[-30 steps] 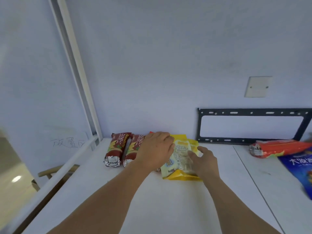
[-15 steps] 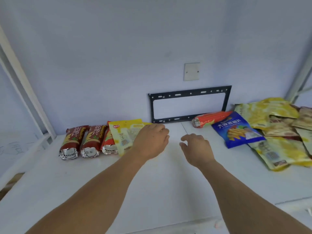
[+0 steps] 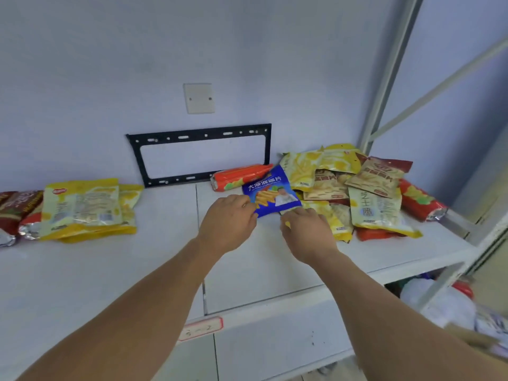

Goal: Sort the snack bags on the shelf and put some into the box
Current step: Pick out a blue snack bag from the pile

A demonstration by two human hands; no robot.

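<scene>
A blue snack bag [image 3: 270, 192] lies on the white shelf [image 3: 165, 259], tilted against a heap of bags. My left hand [image 3: 228, 222] pinches its near left corner. My right hand [image 3: 305, 232] holds its near right edge with curled fingers. Behind it lies an orange-red tube bag [image 3: 242, 176]. To the right is a heap of yellow and brown bags [image 3: 354, 185], with a red bag [image 3: 420, 202] at its far end. At the left, stacked yellow bags [image 3: 85, 210] lie next to dark red foil-ended bags [image 3: 16, 210].
A black metal bracket [image 3: 198, 154] leans on the back wall under a white wall plate [image 3: 199, 98]. A shelf post [image 3: 390, 75] rises at the right. A label [image 3: 200, 328] sits on the shelf's front edge. White bags [image 3: 439, 301] lie on a lower level.
My view swung right from the sorted bags at the left. Both hands left the yellow bags, moved right across the shelf and took hold of the blue bag.
</scene>
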